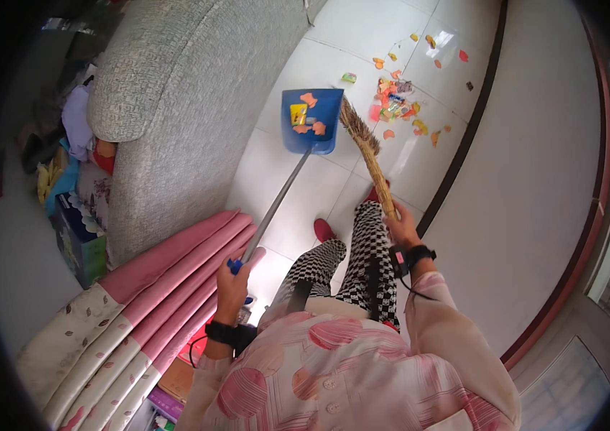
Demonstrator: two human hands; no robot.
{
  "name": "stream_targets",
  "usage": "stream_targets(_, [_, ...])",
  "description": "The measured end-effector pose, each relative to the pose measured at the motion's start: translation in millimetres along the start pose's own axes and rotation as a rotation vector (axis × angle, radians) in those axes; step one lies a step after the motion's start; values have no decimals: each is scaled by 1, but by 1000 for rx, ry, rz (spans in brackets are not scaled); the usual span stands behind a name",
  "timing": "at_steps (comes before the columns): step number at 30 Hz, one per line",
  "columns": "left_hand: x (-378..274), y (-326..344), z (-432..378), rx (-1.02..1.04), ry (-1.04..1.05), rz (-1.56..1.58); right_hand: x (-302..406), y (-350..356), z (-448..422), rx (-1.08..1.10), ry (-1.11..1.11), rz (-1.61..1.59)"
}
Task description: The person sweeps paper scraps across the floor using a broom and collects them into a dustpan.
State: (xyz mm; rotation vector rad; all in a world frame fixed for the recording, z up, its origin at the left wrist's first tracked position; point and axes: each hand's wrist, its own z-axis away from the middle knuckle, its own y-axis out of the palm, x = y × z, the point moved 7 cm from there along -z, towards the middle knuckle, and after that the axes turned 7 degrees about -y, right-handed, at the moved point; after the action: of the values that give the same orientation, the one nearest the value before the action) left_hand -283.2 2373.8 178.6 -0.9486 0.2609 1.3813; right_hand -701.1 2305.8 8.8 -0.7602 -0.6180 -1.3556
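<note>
My left hand (231, 288) grips the upper end of a long grey handle (278, 202) that runs down to a blue plastic dustpan (328, 102) on the floor. In the pan lie a yellow wrapper (298, 115) and several orange scraps (309, 99). My right hand (403, 226) is closed around the stalk of a straw hand broom (374, 164). Its bristles (356, 126) lie along the right edge of the dustpan. Right of the bristles, a loose heap of wrappers and peel-like scraps (394, 102) is spread on the tiles, with single bits scattered farther out.
A grey upholstered sofa (175, 108) stands at left, with a pink and cream curtain (175, 258) below it. A dark baseboard (458, 156) and pale wall (520, 161) bound the right side. Red shoes (325, 230) stand on the white tiled floor (305, 183). A small green wrapper (349, 77) lies above the dustpan.
</note>
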Motion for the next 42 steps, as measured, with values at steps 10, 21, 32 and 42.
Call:
stream_targets(10, [26,8,1,-93,-80,-8,-41,-23,47,-150,528,-664])
stream_targets(21, [0,47,0,-169,-335,26,92,-28,-161,142,599,-1220])
stream_targets(32, [-26,78,6,-231,-376,68,120,-99,-113,197,300,-227])
stream_targets(42, [-51,83,-6,-245,-325,116,103,-154,-205,474,363,278])
